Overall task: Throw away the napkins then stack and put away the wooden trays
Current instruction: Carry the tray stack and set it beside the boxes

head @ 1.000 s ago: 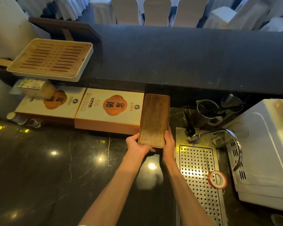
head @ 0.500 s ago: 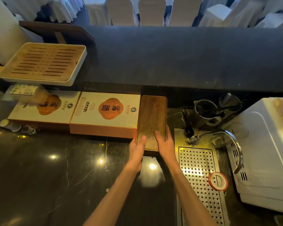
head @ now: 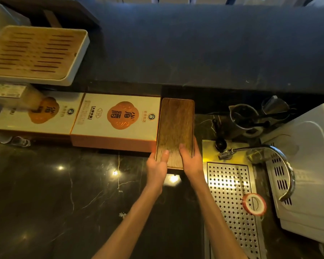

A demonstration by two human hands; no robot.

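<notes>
A dark wooden tray (head: 176, 126) lies lengthwise on the black marble counter, tight against the right side of a cream and orange gift box (head: 118, 118). My left hand (head: 157, 165) rests at its near left corner, fingers flat on the wood. My right hand (head: 190, 159) lies on the near right part, fingers spread on top. Whether more trays lie under it I cannot tell. No napkins are in view.
A slatted bamboo tray (head: 36, 53) in a white base sits up on the left ledge. A second gift box (head: 39, 113) lies further left. A perforated steel drain board (head: 232, 199) with a tape roll (head: 253, 203), a tap (head: 269, 152), cups and a white appliance (head: 307, 165) fill the right.
The wooden tray has come down from a lifted, tilted hold and now lies flat beside the box. Both hands shifted from gripping its near end to resting on top.
</notes>
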